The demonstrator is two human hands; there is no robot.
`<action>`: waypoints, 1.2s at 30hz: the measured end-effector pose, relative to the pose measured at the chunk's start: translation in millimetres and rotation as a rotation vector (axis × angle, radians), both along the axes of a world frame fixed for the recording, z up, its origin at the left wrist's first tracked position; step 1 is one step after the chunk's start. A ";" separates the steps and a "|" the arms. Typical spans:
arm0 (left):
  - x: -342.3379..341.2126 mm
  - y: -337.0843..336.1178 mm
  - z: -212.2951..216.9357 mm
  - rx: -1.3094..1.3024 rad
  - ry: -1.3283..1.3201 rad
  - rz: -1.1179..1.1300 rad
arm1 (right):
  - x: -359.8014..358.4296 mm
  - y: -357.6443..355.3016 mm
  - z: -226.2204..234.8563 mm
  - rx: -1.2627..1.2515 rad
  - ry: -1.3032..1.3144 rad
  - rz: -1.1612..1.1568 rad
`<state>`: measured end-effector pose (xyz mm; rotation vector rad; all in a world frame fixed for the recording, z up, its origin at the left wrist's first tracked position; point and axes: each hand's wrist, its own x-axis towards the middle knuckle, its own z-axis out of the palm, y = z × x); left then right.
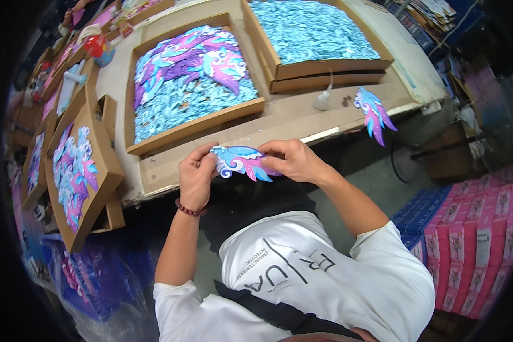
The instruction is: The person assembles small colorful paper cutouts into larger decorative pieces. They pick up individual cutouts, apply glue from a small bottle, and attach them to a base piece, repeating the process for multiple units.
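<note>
Mid-frame, a wing-shaped cutout (242, 160), scrolled in blue, pink and purple, runs left to right, its feathery end rightward; the left hand (196, 172) pinches its left end, the right hand (297, 161) its right.

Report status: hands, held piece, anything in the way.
Left hand and right hand pinching opposite ends of blue, pink and purple wing-shaped cutout. Cutout at near edge of brown-topped table. Nothing visibly blocking; white plastic squeeze bottle stands beyond.
</note>
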<state>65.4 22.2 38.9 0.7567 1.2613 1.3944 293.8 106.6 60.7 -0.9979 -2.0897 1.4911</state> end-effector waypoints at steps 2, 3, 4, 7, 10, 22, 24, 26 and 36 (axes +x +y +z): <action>8.1 2.2 1.6 -0.013 0.012 -0.031 | 18.6 0.5 -0.4 0.046 0.013 -0.022; 11.6 2.9 2.1 0.045 0.003 -0.054 | 33.1 2.0 0.7 0.116 0.032 -0.029; 14.1 2.9 2.1 0.060 -0.006 -0.062 | 49.5 4.3 1.7 0.085 0.088 -0.073; 13.7 4.5 -2.1 0.114 0.047 -0.072 | 120.9 11.5 13.3 0.062 -0.083 -0.338; 12.8 9.8 -13.7 0.206 0.145 -0.052 | 180.3 24.0 17.4 0.216 -0.202 -0.713; 5.4 -2.9 -19.3 0.266 0.542 0.021 | 210.7 110.8 -37.4 0.529 -0.409 -0.836; 2.6 -4.7 -19.1 0.266 0.530 0.060 | 208.4 112.4 -43.6 0.550 -0.427 -0.830; 0.3 -6.2 -18.4 0.258 0.535 0.068 | 206.5 111.2 -44.2 0.523 -0.403 -0.845; -8.3 8.9 -2.0 0.292 0.582 0.013 | 192.2 97.2 -28.3 0.572 -0.380 -0.861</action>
